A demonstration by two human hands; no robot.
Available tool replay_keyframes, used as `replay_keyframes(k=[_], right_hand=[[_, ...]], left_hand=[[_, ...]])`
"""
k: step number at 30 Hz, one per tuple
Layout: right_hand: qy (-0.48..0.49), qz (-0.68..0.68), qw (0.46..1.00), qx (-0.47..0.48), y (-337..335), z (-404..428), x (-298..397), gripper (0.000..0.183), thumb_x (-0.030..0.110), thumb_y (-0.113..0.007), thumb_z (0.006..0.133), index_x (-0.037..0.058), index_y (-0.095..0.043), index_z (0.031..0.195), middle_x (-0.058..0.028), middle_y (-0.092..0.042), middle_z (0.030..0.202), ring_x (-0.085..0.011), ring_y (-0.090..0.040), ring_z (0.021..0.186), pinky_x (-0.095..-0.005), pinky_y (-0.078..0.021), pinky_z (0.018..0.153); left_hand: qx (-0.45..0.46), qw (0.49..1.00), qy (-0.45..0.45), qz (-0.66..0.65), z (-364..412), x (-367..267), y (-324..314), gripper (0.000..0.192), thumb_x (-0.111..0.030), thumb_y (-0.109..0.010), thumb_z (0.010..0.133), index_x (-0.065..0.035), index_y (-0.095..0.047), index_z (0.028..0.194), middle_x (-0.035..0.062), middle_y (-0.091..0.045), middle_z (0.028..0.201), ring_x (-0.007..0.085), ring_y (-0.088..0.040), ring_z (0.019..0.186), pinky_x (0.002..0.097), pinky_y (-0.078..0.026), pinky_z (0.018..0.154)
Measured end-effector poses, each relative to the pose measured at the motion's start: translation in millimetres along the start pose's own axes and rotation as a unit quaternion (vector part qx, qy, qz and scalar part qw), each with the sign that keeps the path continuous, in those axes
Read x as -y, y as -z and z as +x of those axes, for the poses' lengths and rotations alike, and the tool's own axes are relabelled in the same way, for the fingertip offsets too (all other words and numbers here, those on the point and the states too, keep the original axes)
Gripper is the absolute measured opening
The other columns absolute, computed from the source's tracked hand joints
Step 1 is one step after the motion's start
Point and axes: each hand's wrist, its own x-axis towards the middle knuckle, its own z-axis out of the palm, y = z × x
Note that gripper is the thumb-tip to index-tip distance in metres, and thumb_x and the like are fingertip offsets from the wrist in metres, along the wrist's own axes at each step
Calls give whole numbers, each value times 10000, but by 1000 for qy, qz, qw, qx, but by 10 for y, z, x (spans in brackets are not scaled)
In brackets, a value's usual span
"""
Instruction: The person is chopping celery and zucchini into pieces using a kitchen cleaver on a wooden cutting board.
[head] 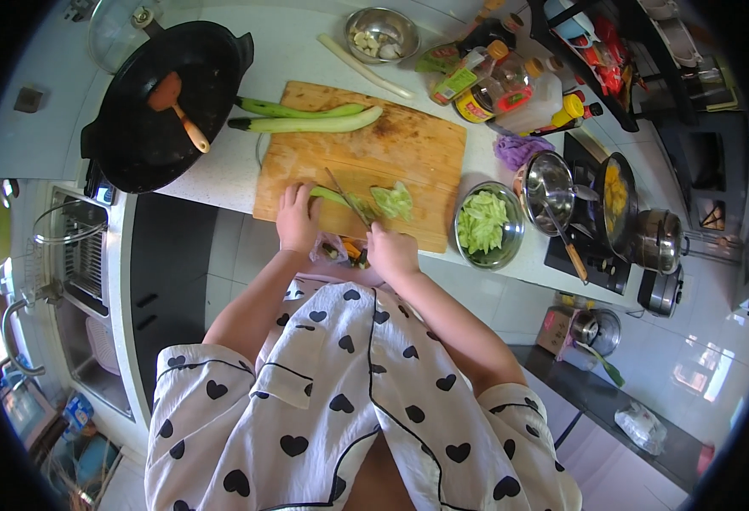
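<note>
My left hand (296, 218) presses a length of green vegetable (333, 195) onto the wooden cutting board (406, 140), near its front left. My right hand (392, 253) is closed around a kitchen knife (343, 193); its handle is hidden in the fist. The blade points away and to the left across the vegetable. Just right of the blade lie some thin pale green slices (393, 200). Two long green vegetables (323, 121), partly peeled, rest across the board's far left edge. A glass bowl (520, 237) with more slices stands right of the board.
A black wok (125, 144) with a spatula (168, 96) occupies the left. Behind are a scallion stalk (368, 67), a steel bowl (406, 32) of garlic and several bottles (502, 83). To the right are a steel pot (547, 185) and a pan (630, 204) on the cooktop.
</note>
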Motion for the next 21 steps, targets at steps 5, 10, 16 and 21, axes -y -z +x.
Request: replay_keyframes(k=[5, 10, 16, 21], right_hand=[[-10, 2, 1000, -18, 20, -58, -176, 179, 232, -535, 905, 73, -594, 845, -144, -635, 604, -335, -638, 554, -452, -490, 518], [-28, 7, 999, -24, 69, -125, -328, 202, 255, -556, 897, 65, -598, 843, -147, -624, 607, -344, -630, 573, -459, -495, 554], [-5, 21, 1000, -6, 292, -203, -299, 181, 240, -546, 902, 72, -601, 861, -145, -632, 624, -343, -633, 587, -456, -498, 573], [13, 13, 1000, 15, 357, -206, -278, 169, 226, -538, 904, 71, -602, 880, -149, -645, 663, -344, -643, 630, -462, -497, 596]], left_hand=[[89, 993, 52, -51, 39, -19, -62, 266, -90, -635, 824, -86, -593, 1086, 144, -549, 1133, 375, -528, 1042, 424, -446, 882], [58, 995, 25, -75, -36, -94, -197, 249, -58, -640, 811, -64, -593, 1055, 148, -557, 1097, 377, -537, 1019, 420, -449, 868], [59, 995, -28, -81, -23, -85, -133, 230, -39, -636, 801, -50, -599, 1028, 149, -562, 1089, 374, -540, 1009, 409, -449, 861], [53, 994, -41, -86, -42, -13, -169, 211, -33, -625, 805, -45, -604, 1014, 145, -564, 1093, 369, -550, 1009, 401, -460, 850]])
